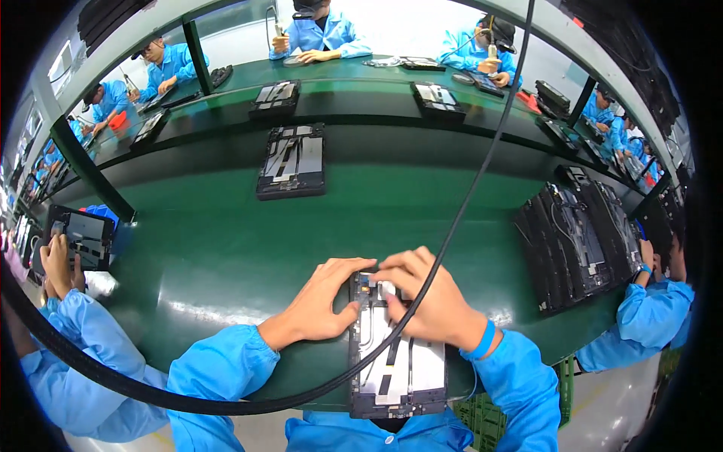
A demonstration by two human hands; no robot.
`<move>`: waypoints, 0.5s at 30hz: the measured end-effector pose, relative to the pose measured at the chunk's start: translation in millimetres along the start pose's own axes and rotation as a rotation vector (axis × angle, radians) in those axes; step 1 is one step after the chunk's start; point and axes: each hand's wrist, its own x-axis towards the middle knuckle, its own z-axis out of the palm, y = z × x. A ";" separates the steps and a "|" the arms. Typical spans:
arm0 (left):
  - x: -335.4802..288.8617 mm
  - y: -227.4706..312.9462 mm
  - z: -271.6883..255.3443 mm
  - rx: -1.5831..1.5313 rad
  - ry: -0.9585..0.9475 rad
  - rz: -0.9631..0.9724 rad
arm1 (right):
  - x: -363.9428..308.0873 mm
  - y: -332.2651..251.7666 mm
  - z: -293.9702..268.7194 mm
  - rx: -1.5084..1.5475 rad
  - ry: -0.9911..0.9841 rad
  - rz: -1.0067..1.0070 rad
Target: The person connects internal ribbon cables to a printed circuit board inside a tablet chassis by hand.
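Note:
An opened tablet (422,365) lies lengthwise before me at the table's near edge, its inside facing up. Silver plates, black flat strips and a dark frame show in it. My left hand (318,303) holds the tablet's upper left corner, fingers along the top edge and thumb against the left side. Above the upper part of the tablet, my right hand (435,301) is curled, its thumb and fingers bent close together over the parts. Whatever sits between those fingertips is too small or hidden to tell. A blue wrist band (479,340) with a thin cord circles my right wrist.
A thick black cable (471,200) hangs across my view, over the tablet. Another opened tablet (292,162) lies farther off. Stacked black tablets (576,237) stand right. A co-worker's hand (59,260) holds a tablet at left; another sleeve (655,320) is at right. Green crates (482,422) sit below.

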 end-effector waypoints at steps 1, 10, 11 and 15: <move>2.2 5.5 -5.6 -0.021 -0.072 -0.027 | -3.3 10.4 2.9 0.025 -0.039 0.030; 7.2 13.8 -13.1 -0.078 -0.241 -0.025 | -15.5 19.5 0.5 0.126 -0.143 0.172; 7.6 14.5 -13.8 -0.081 -0.246 -0.035 | -15.4 19.3 0.4 0.114 -0.140 0.180; 11.7 16.3 -15.2 -0.100 -0.281 -0.044 | -16.8 18.8 0.8 0.051 -0.113 0.169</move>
